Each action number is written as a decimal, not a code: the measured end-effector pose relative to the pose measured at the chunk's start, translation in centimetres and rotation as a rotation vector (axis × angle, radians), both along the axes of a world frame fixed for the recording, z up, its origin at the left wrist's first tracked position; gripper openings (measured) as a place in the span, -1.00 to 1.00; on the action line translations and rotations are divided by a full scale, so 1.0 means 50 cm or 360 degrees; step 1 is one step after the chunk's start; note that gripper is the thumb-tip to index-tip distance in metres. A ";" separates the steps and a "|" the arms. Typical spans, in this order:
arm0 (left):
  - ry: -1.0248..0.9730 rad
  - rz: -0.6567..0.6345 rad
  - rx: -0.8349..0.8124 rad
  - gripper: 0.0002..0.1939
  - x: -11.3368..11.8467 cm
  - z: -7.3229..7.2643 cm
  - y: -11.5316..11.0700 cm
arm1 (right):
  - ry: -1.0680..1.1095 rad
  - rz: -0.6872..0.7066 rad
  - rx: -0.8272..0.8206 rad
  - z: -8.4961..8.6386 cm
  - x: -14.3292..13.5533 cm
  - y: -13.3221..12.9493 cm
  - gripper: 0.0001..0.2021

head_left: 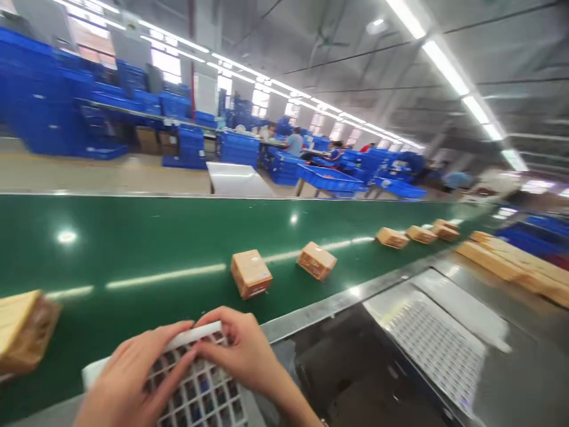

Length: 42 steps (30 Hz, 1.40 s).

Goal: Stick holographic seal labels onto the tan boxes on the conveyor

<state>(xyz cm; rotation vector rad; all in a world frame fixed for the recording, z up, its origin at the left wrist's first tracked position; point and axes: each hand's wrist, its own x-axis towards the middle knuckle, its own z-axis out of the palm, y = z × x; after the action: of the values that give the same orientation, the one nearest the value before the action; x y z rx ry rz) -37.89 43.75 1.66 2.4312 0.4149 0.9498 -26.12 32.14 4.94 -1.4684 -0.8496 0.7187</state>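
Note:
A white gridded divider tray (pixel 208 388) with small dark pieces in its cells lies at the near edge of the green belt. My left hand (pixel 133 370) rests over its left part, the thumb reaching across the grid and the fingertips at the far rim. My right hand (pixel 242 350) grips the same far rim, fingers curled over it and thumb on the grid. Both sets of fingertips nearly meet there. What the cells hold is too blurred to name. A second gridded tray (pixel 438 344) sits on the bench at the right, apart from both hands.
Several small brown boxes sit on the green conveyor belt (pixel 146 237), including one box (pixel 251 273) just beyond my hands. A larger box (pixel 26 332) stands at far left. More boxes (pixel 511 261) line the right bench. People and blue crates (pixel 329 178) are beyond the belt.

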 end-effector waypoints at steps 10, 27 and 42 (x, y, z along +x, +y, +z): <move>0.0417 -0.0053 -0.0426 -0.87 -0.020 0.089 -0.048 | 0.0061 0.0390 -0.0191 0.000 0.066 -0.055 -0.67; 0.0666 -0.0066 -0.0823 -0.90 -0.043 0.087 -0.050 | -0.0543 0.0497 -0.0230 -0.026 0.074 -0.044 -0.66; 0.0761 0.0031 -0.0634 -0.81 -0.054 0.074 -0.056 | -0.1442 0.0565 0.0132 -0.004 0.111 -0.026 -0.83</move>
<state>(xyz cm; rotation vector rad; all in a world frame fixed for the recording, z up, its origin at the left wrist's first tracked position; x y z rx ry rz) -40.59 40.94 5.37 2.2592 0.7176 0.2424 -20.55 30.82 4.72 -1.5802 -1.8373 0.2248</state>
